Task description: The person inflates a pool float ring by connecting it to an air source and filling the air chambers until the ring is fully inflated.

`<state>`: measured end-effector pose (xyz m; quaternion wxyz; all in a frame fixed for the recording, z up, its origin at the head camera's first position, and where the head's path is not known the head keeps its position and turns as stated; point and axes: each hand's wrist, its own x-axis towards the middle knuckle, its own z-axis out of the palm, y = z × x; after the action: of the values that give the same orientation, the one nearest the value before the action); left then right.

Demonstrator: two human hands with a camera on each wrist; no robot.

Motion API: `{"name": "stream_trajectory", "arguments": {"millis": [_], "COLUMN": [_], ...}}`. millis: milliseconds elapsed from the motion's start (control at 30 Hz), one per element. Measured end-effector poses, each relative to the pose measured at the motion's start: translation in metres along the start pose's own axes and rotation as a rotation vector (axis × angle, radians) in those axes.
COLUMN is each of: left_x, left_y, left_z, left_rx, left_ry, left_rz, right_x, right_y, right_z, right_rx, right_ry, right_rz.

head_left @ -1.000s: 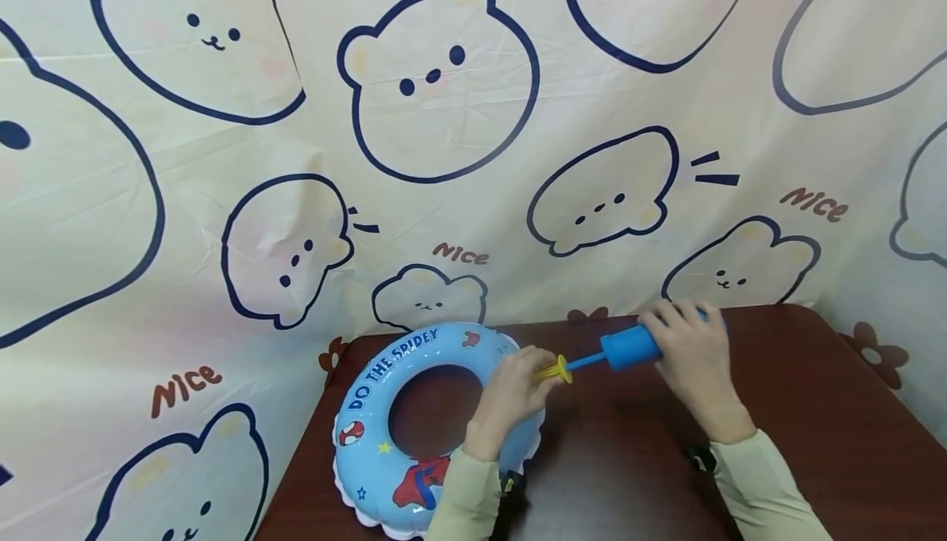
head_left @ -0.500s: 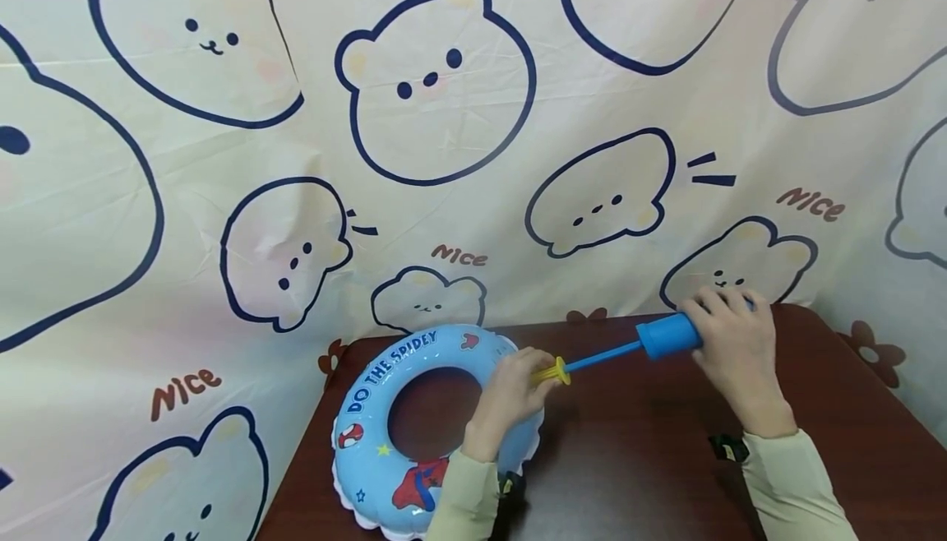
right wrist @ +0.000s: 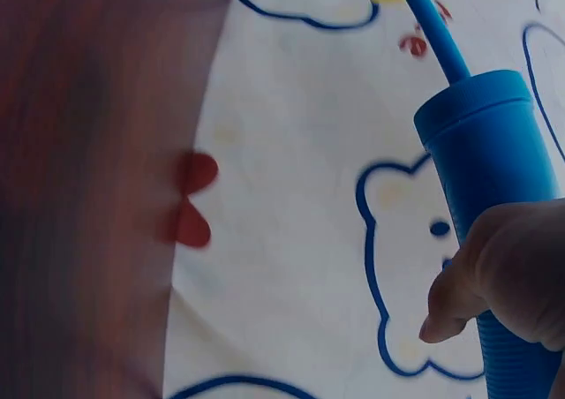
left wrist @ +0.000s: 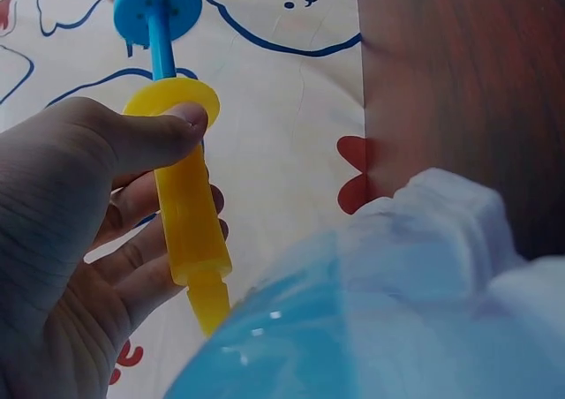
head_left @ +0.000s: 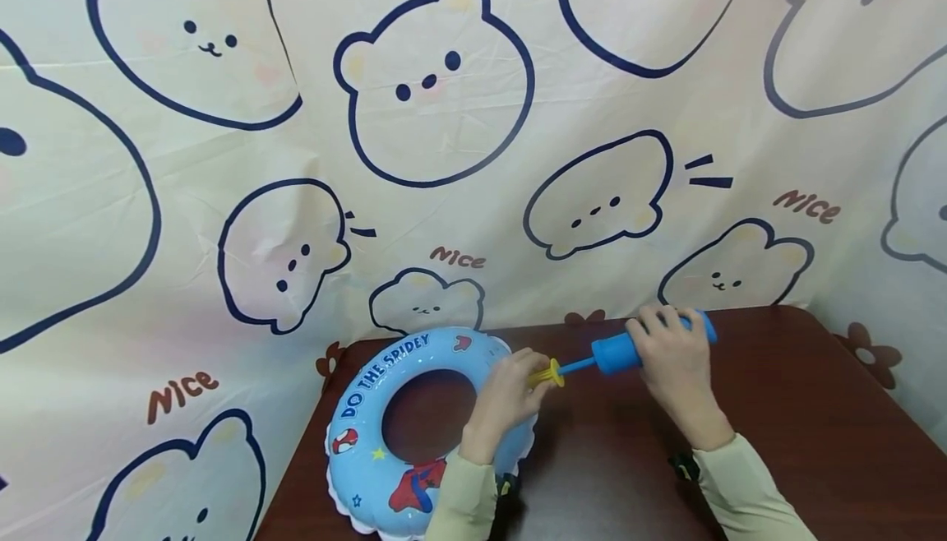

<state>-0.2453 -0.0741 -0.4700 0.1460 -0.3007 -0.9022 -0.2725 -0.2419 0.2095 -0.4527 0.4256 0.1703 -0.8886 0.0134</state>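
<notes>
A blue hand pump (head_left: 616,353) with a yellow nozzle end (left wrist: 187,214) is held between both hands above the table. My left hand (head_left: 506,393) grips the yellow end, its thumb lying just under the round yellow flange (left wrist: 172,99). Around the blue barrel (right wrist: 494,152) curls my right hand (head_left: 675,368). A short length of thin blue rod (head_left: 577,366) shows between the barrel and the flange. Beneath my left hand lies an inflated light-blue swim ring (head_left: 362,475) printed "DO THE SPIDEY". In the left wrist view, the nozzle tip (left wrist: 210,306) points down close to the ring's surface.
The dark brown wooden table (head_left: 607,475) extends to the right of the ring. Behind it hangs a pale cloth (head_left: 444,220) with cartoon animal outlines, meeting the table's back edge.
The right hand pulled the blue barrel away to the right, baring more rod, then pushed it back left towards the flange. The left hand stayed nearly still on the yellow end.
</notes>
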Motion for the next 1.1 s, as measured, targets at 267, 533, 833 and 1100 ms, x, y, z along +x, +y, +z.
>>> {"name": "stream_trajectory", "arguments": {"millis": [267, 533, 833, 1100], "left_x": [0.002, 0.001, 0.0, 0.0], "left_y": [0.006, 0.007, 0.007, 0.005], "left_z": [0.003, 0.004, 0.005, -0.001], "left_rx": [0.037, 0.034, 0.046, -0.005], "left_ry": [-0.017, -0.03, -0.076, -0.082], "left_rz": [0.043, 0.045, 0.014, -0.041], "right_x": [-0.003, -0.005, -0.009, -0.005], "right_y": [-0.028, -0.04, -0.041, -0.012], "right_z": [0.007, 0.009, 0.016, 0.006], "right_rx": [0.007, 0.018, 0.04, 0.107], "right_ry": [-0.101, -0.192, -0.248, -0.266], "right_rz": [-0.044, -0.095, -0.174, -0.07]}}
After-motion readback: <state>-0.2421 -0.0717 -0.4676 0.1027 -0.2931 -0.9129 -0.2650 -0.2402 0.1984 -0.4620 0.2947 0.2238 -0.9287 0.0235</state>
